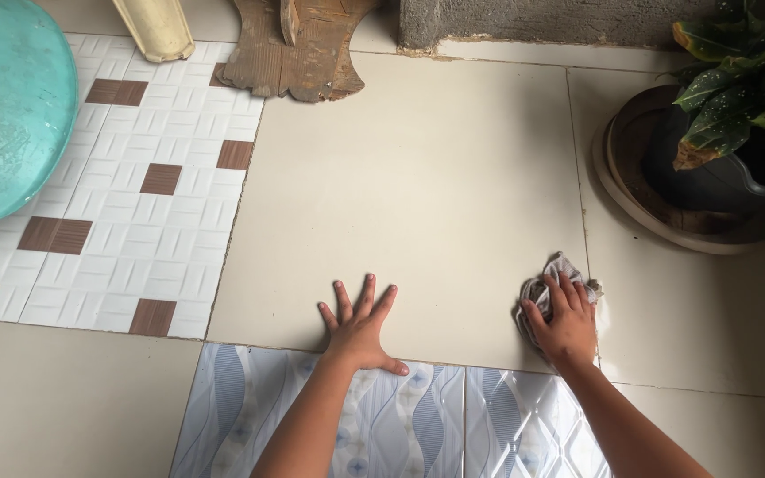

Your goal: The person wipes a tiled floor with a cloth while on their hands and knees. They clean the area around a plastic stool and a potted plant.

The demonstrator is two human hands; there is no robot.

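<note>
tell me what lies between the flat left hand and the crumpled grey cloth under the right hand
Nothing: in the head view, only bare cream floor tile separates the left hand from the crumpled grey cloth gripped by the right hand.

A crumpled grey cloth [549, 288] lies on smooth, matt cream floor tile [418, 195]; the board [298, 49] is rough weathered wood.

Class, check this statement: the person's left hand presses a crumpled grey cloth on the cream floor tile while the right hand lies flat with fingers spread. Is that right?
Not quite. The head view shows the hands swapped: the right hand presses the cloth on the cream tile, and the left hand lies flat.
</note>
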